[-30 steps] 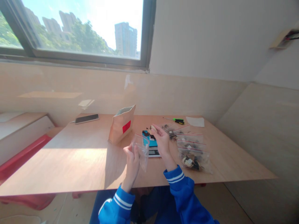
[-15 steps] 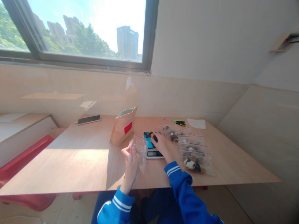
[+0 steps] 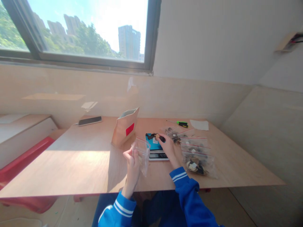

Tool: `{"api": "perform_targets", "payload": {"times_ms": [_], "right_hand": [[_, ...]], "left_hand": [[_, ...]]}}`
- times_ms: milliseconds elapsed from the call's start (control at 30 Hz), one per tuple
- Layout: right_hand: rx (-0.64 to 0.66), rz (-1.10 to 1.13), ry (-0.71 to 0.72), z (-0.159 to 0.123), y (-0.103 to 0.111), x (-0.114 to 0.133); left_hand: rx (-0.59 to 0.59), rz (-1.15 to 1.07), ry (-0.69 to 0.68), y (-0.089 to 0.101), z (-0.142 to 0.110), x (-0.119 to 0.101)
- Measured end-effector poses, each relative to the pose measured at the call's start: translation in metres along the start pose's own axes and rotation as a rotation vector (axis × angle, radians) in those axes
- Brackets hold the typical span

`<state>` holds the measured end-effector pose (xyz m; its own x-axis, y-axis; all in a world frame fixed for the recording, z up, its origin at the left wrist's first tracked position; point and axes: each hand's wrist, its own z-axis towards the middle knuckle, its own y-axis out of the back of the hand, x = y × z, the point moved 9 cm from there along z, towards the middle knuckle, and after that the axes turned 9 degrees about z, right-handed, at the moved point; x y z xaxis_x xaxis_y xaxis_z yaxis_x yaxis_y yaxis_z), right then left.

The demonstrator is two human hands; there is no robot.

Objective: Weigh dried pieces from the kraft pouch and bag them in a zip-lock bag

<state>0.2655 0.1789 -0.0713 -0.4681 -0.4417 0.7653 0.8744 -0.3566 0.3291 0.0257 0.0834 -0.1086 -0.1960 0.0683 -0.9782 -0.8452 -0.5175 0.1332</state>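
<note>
My left hand holds a small clear zip bag upright above the wooden table, with its mouth facing up. My right hand is over a small scale with a blue top, its fingers pinched on a few small dark and pale pieces at the scale's far edge. The scale's display strip lies between my two hands.
A brown paper pouch with a red label stands left of the scale. Several filled zip bags lie to the right. A green-handled screwdriver, a white paper and a phone lie near the table's far edge.
My right hand went down flat onto the scale, then rose a little with small pieces pinched in its fingers. My left hand stayed put with the bag.
</note>
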Motion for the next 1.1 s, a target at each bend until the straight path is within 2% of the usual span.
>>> {"api": "perform_targets", "payload": {"times_ms": [100,167,200,267,333,400,500,600,667,800,967,1100], "right_hand": [[-0.054,0.029,0.018,0.004,0.009,0.033],[-0.045,0.074,0.046,0.003,0.008,0.062],[0.002,0.097,0.061,0.002,0.002,0.077],[0.176,0.135,0.091,-0.004,-0.016,0.099],[0.319,0.152,0.113,-0.009,-0.033,0.105],[0.324,0.128,0.113,-0.006,-0.039,0.091],[0.254,-0.061,0.084,0.007,-0.043,0.046],[0.278,-0.203,0.054,0.017,-0.056,0.003],[0.298,-0.213,0.043,0.019,-0.065,-0.014],[0.321,-0.201,0.028,0.018,-0.068,-0.026],[0.297,-0.138,0.002,0.010,-0.053,-0.028],[0.248,-0.079,-0.033,0.006,-0.041,-0.028]], "left_hand": [[0.027,-0.007,-0.003,-0.005,-0.001,-0.001],[0.039,-0.013,0.000,-0.008,-0.002,-0.002],[0.042,-0.017,0.002,-0.009,-0.002,-0.002],[0.046,-0.021,0.003,-0.010,-0.002,-0.003],[0.041,-0.015,-0.007,-0.009,-0.001,-0.004],[0.020,0.000,-0.015,-0.004,0.002,-0.004],[-0.009,0.024,0.026,0.004,0.006,0.000],[-0.001,0.024,0.085,0.008,0.008,0.004],[0.012,0.021,0.086,0.008,0.007,0.002],[0.005,0.027,0.087,0.011,0.006,0.000],[-0.004,0.054,0.120,0.014,0.007,0.006],[-0.002,0.043,0.066,0.011,0.006,0.004]]}}
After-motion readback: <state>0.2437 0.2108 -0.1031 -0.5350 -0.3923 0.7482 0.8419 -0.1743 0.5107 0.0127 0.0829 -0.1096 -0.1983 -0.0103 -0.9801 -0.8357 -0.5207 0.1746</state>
